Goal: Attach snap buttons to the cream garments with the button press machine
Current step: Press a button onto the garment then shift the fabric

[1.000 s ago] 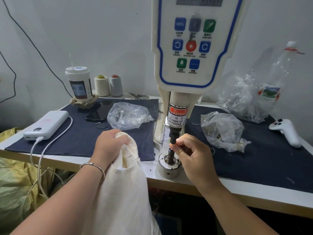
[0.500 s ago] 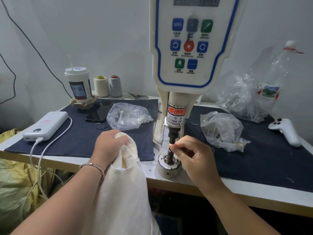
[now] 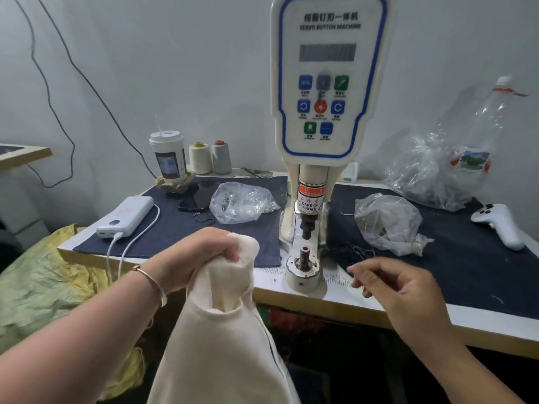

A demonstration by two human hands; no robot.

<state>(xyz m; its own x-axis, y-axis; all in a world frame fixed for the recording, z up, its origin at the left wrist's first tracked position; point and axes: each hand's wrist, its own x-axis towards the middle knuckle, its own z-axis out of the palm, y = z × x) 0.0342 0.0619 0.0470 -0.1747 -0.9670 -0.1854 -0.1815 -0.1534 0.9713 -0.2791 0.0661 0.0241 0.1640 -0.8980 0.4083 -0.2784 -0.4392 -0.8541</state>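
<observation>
— Where is the cream garment (image 3: pixel 221 339)?
— Bunched at its top in the left hand (image 3: pixel 198 258), whose fingers are curled tight round the fabric; the rest hangs below the worktop's (image 3: pixel 291 293) front edge, cut off at the bottom of the view.
— And the right hand (image 3: pixel 399 290)?
— Just right of the press base, over the front edge, fingers loosely curled, nothing in it.
— The machine?
— The button press machine (image 3: pixel 326 91) stands mid-worktop. Its panel reads "SERVO BUTTON MACHINE" under Chinese characters; a red label says "WARNING", then "CARE OF" and "FINGER", partly cut off. The lower die (image 3: pixel 304 253) stands bare, apart from the punch above.
— Anything hard to make out?
— The button captions are too small. Two clear bags (image 3: pixel 242 201) hold small metal parts, indistinct.
— Around it?
— Dark blue cloth (image 3: pixel 437 266) covers the worktop; a white power bank (image 3: pixel 125 212) sits at the left edge, a lidded cup (image 3: pixel 169 156) and thread cones (image 3: pixel 199 157) at the back by a white wall.
</observation>
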